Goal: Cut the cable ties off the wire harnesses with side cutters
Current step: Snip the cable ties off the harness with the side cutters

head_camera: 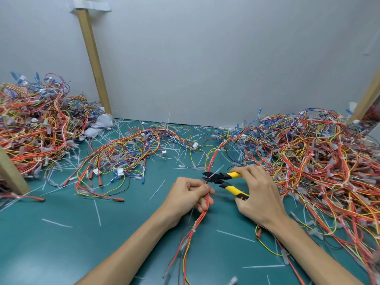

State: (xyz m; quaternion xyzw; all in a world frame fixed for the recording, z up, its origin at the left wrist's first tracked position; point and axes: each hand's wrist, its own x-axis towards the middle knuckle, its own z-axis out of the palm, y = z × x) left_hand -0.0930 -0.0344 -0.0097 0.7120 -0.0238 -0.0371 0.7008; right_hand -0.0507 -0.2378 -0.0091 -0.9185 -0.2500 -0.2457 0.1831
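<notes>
My left hand (188,194) pinches the red-and-yellow wire harness (197,223); my right hand (260,195) grips the yellow-handled black side cutters (221,178), blades parted just above that pinch.

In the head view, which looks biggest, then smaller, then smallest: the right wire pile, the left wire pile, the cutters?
1. right wire pile
2. left wire pile (both run past the edge)
3. cutters

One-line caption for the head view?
Left hand holds a wire harness; right hand holds side cutters at its cable tie.
</notes>
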